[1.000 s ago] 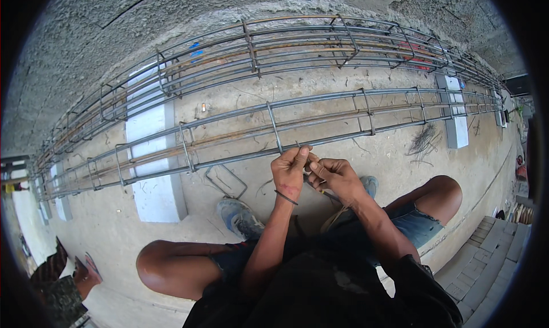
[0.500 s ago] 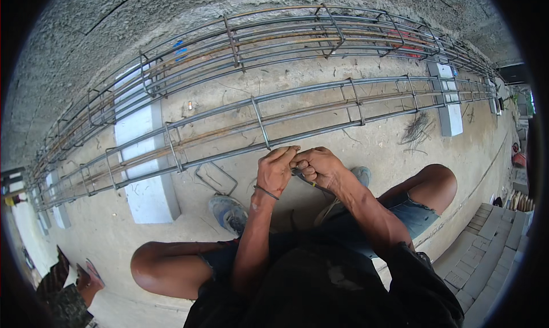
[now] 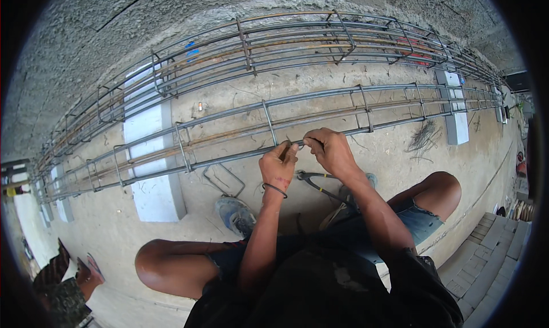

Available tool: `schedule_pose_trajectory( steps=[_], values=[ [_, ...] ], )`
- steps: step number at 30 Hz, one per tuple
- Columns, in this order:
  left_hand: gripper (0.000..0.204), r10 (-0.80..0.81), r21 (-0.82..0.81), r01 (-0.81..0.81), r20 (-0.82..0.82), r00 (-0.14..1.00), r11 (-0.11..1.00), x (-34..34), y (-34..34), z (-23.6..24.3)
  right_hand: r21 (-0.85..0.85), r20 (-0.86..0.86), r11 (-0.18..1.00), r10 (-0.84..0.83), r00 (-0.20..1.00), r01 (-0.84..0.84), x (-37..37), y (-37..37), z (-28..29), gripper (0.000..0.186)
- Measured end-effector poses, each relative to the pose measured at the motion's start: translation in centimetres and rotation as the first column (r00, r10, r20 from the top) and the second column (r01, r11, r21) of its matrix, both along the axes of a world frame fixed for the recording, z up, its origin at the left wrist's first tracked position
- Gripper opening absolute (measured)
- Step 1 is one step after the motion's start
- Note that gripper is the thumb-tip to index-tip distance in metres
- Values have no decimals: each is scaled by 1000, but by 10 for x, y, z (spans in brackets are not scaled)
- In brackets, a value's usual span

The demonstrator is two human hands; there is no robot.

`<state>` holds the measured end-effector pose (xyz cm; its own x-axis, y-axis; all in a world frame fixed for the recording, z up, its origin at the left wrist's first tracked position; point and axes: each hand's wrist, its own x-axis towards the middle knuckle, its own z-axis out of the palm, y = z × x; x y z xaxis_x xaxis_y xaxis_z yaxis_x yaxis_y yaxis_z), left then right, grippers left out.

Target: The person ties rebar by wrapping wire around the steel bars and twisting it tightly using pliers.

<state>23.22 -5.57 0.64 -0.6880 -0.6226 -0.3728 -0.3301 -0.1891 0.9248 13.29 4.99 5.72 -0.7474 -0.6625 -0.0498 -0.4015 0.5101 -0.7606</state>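
Observation:
Both my hands are at the lower near bar of the closer steel rebar cage [image 3: 229, 156], beside the foot of an upright stirrup [image 3: 269, 122]. My left hand [image 3: 278, 167] is closed in a pinch just under that bar. To its right, my right hand [image 3: 331, 151] also pinches, thumb against fingers, close to the same bar. Whatever lies between the fingertips is too small to make out. Below my right hand, and apart from it, is a pair of pincers [image 3: 325, 190] with dark handles and yellow marks, near my right shoe.
A second rebar cage [image 3: 297, 40] runs behind, along the rough wall. White blocks [image 3: 150, 174] [image 3: 456, 122] sit beneath the cages. A bent loose stirrup [image 3: 226, 182] and a heap of thin wire [image 3: 424, 136] lie on the floor. Another person's leg [image 3: 86, 279] shows at lower left.
My hands have drawn slightly apart at the bar. The pincers, tucked under my right hand before, now show lower down and free of it. The view has shifted a little.

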Motion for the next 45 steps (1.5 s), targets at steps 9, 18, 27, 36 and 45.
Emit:
schedule_pose_trajectory(
  steps=[9,18,27,36,45],
  values=[
    [19,295,-742,-163,48,954,650,-2,-71,-5,382,-192,822,517,834,-422,-22,-70,-9,12],
    [23,-253,-452,428,397,882,783,-28,-114,-13,-205,-152,978,-76,985,43,25,-68,-48,11],
    [14,167,-604,-8,206,964,797,-34,-70,-21,-149,189,984,-69,980,98,-10,-71,-46,9],
    [5,220,-695,-308,-216,951,649,-38,-51,-23,-94,-5,996,-5,1000,5,-14,-84,-46,8],
    [9,243,-777,-340,-245,939,529,-33,-35,-24,192,197,942,238,951,-275,-56,-107,-28,9]
  ],
)
